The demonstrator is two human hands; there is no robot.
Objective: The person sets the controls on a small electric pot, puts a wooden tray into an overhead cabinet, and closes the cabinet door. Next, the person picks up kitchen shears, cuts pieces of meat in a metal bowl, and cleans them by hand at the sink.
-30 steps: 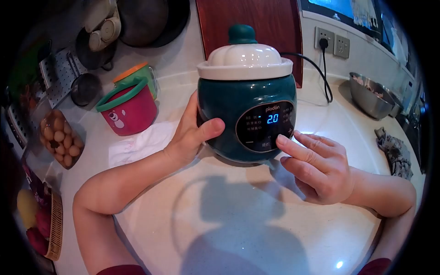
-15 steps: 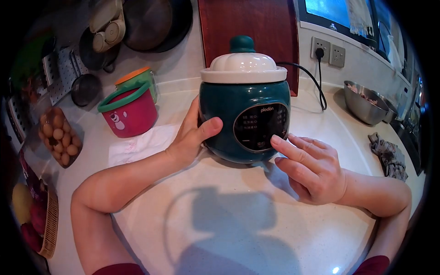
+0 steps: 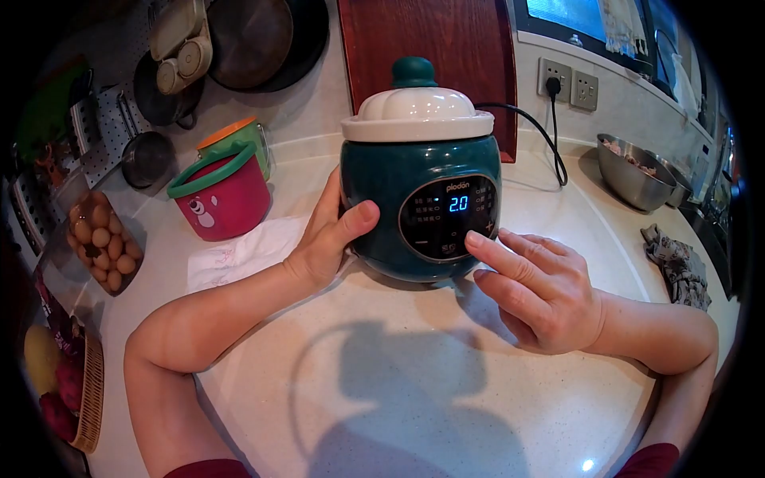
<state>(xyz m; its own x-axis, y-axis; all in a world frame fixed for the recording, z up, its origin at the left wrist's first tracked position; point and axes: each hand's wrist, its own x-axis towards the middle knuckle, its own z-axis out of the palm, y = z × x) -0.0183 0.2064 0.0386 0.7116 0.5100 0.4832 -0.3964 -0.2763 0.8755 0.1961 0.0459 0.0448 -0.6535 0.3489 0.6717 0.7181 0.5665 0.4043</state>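
Observation:
A dark green electric stew pot (image 3: 374, 191) with a white lid (image 3: 417, 111) and a green knob stands upright on the counter. Its black control panel (image 3: 426, 213) shows 2.0 in lit blue digits. My left hand (image 3: 328, 239) grips the pot's left side, the thumb on the front and the other fingers hidden behind. At the panel's lower right is my right hand (image 3: 542, 287), fingers apart and holding nothing. Its index fingertip is at the panel's edge; whether it presses there I cannot tell.
A pink bucket (image 3: 231, 209) stands on the left beside a white cloth (image 3: 239, 255). Farther left are eggs in a clear container (image 3: 103, 239) and a wicker basket (image 3: 90, 390). Metal bowls (image 3: 637, 179) and a patterned cloth (image 3: 677, 263) lie right. A black cord (image 3: 555, 135) runs to the wall socket.
The panel's display has lit up with 2.0, and a small indicator light shows. Both hands keep nearly the same place; the view has shifted slightly.

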